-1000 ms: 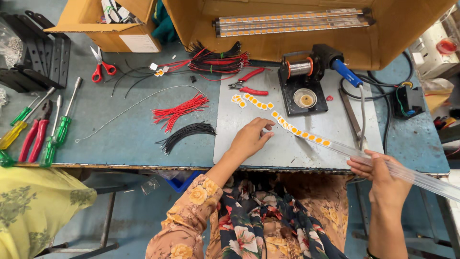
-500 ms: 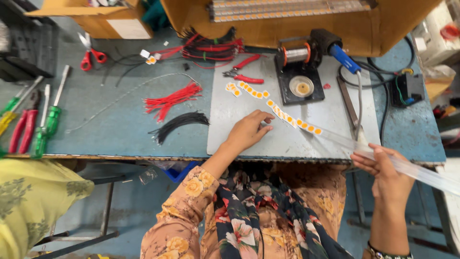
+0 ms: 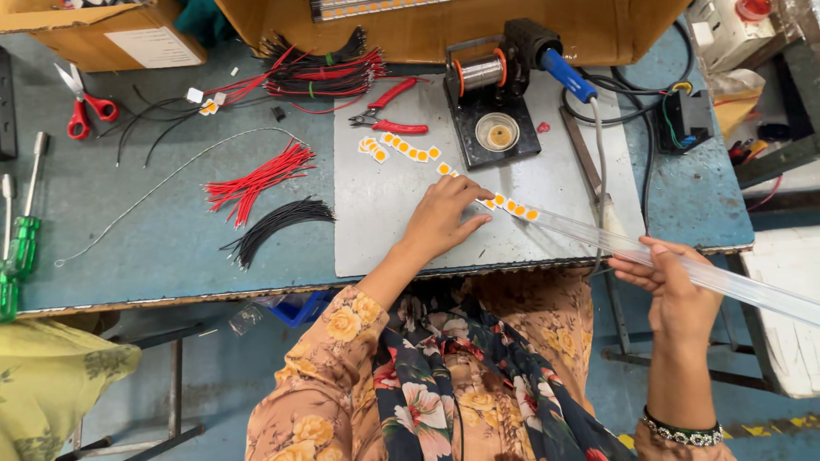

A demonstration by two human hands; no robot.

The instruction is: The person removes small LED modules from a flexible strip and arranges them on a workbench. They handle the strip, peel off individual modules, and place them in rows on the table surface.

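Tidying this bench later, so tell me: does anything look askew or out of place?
The clear tube juts well past the bench edge, held by the right hand. The left hand rests on the LED strip. Nothing looks spilled or damaged.

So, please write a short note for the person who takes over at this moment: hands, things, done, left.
Left hand: flat on the grey mat, fingertips on the LED strip.
Right hand: grips the clear tube off the table edge.
Strip: lies diagonally on the mat, its near end at the tube's mouth.
Done: strip and tube lined up.
Left: most of the strip lies outside the tube.
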